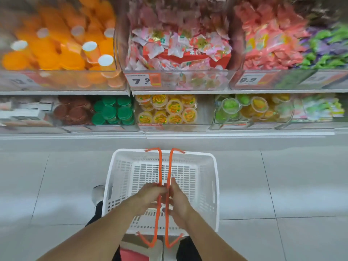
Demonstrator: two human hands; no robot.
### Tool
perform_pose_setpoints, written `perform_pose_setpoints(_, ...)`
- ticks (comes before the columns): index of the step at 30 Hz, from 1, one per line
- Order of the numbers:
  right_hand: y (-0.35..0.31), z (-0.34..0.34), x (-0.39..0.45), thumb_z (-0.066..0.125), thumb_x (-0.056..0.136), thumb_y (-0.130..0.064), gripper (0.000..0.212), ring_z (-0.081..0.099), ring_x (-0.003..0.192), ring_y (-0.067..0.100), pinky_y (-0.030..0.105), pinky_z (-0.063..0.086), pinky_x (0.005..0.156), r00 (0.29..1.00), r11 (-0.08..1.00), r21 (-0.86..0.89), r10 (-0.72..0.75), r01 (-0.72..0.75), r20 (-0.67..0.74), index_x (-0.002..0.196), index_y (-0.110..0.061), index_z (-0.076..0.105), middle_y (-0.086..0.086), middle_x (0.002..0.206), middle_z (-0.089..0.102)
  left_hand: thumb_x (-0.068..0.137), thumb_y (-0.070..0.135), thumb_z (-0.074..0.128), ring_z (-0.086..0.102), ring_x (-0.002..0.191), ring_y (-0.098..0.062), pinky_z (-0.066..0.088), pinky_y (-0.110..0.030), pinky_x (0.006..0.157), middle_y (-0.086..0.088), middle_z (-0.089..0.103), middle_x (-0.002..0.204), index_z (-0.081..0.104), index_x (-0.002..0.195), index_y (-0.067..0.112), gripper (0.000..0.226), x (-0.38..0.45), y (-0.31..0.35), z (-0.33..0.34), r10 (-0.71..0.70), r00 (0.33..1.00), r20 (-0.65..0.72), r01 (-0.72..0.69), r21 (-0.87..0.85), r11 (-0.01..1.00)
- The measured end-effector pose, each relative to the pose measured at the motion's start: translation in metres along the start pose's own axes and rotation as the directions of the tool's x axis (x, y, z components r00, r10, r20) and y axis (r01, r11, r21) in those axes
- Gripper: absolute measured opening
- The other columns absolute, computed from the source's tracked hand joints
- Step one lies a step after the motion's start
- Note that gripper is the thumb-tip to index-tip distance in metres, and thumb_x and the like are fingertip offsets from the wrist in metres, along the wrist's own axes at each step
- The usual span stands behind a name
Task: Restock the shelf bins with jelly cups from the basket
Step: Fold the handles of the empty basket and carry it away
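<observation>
Below, a white slatted basket [208, 178] is seen from above, over a pale tiled floor [282, 185], in front of the shelving. No cups are visible inside it; only its perforated bottom is shown. Two orange handles [160, 166] are brought together over the middle of the basket, running side by side from the far rim to the near rim.

Both handles are gripped near their midpoint. The left hand [148, 194] is curled around the left handle, its fingers wrapped against the orange bar. The right hand [178, 200] is closed on the right handle, with its thumb laid along the bar and pointing toward the shelf. The two hands are touching or almost touching; which cannot be told.

Jelly cups [167, 110] with orange-and-yellow lids are stacked in a clear bin [204, 113] on the lower shelf, directly beyond the basket; the right part of this bin is left bare. Just to its right, green and yellow cups [243, 108] are held in another clear bin. To the left, green-lidded tubs [113, 112] and brown-lidded tubs [73, 110] are packed together.

On the upper shelf, orange tubes [56, 44] with white caps, pink-wrapped sweets [178, 42] and salmon-coloured packets [269, 38] are displayed. A price tag [142, 80] reading 7.9 is fixed beneath the middle bin.
</observation>
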State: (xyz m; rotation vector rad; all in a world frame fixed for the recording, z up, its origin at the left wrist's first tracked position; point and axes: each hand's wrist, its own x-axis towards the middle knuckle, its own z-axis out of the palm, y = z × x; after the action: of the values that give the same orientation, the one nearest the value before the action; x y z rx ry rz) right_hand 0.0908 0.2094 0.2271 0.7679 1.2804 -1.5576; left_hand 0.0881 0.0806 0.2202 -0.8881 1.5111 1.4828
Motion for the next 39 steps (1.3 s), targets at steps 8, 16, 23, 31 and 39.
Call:
perform_pose_setpoints(8, -0.025, 0.034, -0.105, 0.048, 0.094, -0.065, 0.048, 0.069, 0.11, 0.022, 0.047, 0.053, 0.098, 0.974, 0.987, -0.156, 0.007, 0.03, 0.228, 0.125, -0.033, 0.066, 0.0, 0.113, 0.073, 0.096, 0.013, 0.063, 0.075, 0.086, -0.029, 0.062, -0.04, 0.079, -0.016, 0.076, 0.092, 0.072, 0.104, 0.004, 0.015, -0.114, 0.019, -0.008, 0.121, 0.992, -0.046, -0.123, -0.053, 0.991)
perform_pose_setpoints(16, -0.006, 0.016, -0.164, 0.083, 0.078, -0.028, 0.052, 0.071, 0.095, 0.037, 0.053, 0.055, 0.093, 0.968, 0.98, -0.185, -0.025, 0.074, 0.252, 0.121, -0.004, 0.065, 0.02, 0.102, 0.072, 0.094, 0.017, 0.068, 0.074, 0.087, -0.028, 0.061, -0.034, 0.073, -0.018, 0.075, 0.101, 0.061, 0.11, 0.002, 0.023, -0.16, 0.055, 0.01, 0.079, 0.987, 0.137, -0.069, -0.071, 0.995)
perform_pose_setpoints(23, 0.0, -0.063, -0.219, 0.066, 0.092, -0.034, 0.032, 0.042, 0.042, 0.015, 0.028, 0.039, 0.045, 0.931, 0.938, -0.242, -0.301, 0.249, -0.206, 0.072, -0.011, 0.058, 0.007, 0.058, 0.045, 0.087, 0.011, 0.073, 0.071, 0.091, -0.036, 0.054, -0.049, 0.093, -0.02, 0.074, 0.103, 0.066, 0.104, 0.003, 0.02, -0.175, 0.093, 0.116, 0.111, 0.972, 0.206, -0.115, 0.004, 0.993)
perform_pose_setpoints(31, -0.003, -0.239, -0.304, 0.066, 0.086, -0.022, 0.021, 0.057, 0.05, 0.018, 0.028, 0.051, 0.054, 0.832, 0.883, -0.226, -0.465, 0.412, -0.302, 0.074, -0.009, 0.055, 0.01, 0.064, 0.054, 0.093, 0.006, 0.066, 0.073, 0.087, -0.037, 0.061, -0.047, 0.079, -0.019, 0.074, 0.094, 0.065, 0.094, 0.0, 0.006, -0.176, 0.141, 0.318, 0.182, 0.948, 0.262, -0.234, 0.182, 0.955)
perform_pose_setpoints(39, -0.01, -0.392, -0.361, 0.067, 0.093, -0.023, 0.017, 0.056, 0.053, 0.008, 0.02, 0.046, 0.054, 0.718, 0.872, -0.261, -0.489, 0.414, -0.496, 0.089, -0.006, 0.066, -0.003, 0.064, 0.063, 0.093, -0.003, 0.063, 0.073, 0.08, -0.035, 0.062, -0.041, 0.064, -0.023, 0.071, 0.093, 0.057, 0.094, -0.005, 0.007, -0.178, 0.183, 0.497, 0.13, 0.937, 0.325, -0.211, 0.228, 0.951)
